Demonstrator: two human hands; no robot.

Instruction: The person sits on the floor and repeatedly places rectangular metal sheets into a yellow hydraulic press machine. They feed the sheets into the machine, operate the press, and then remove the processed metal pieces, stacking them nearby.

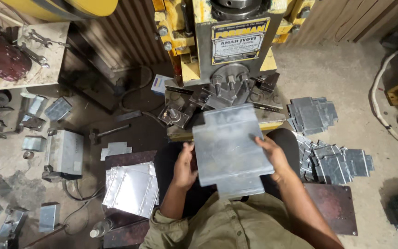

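A stack of shiny sheets (132, 189) lies left of the person; the left hand (184, 167) and right hand (272, 156), fingers curled on opposite edges, hold a notched metal sheet (230, 150) over the lap. It looks poised for the press (229, 50), needing its tab squared to the die (224, 90); punched blanks (332, 161) lie right

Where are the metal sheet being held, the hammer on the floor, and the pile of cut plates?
metal sheet (229, 147), head view, flat middle.
hammer (111, 132), head view, handle.
pile of cut plates (312, 114), head view, top plate.

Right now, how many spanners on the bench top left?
2. One spanner lies near the bench's far edge, the second spanner just below it, beside the dark red jar. Others may be out of frame.
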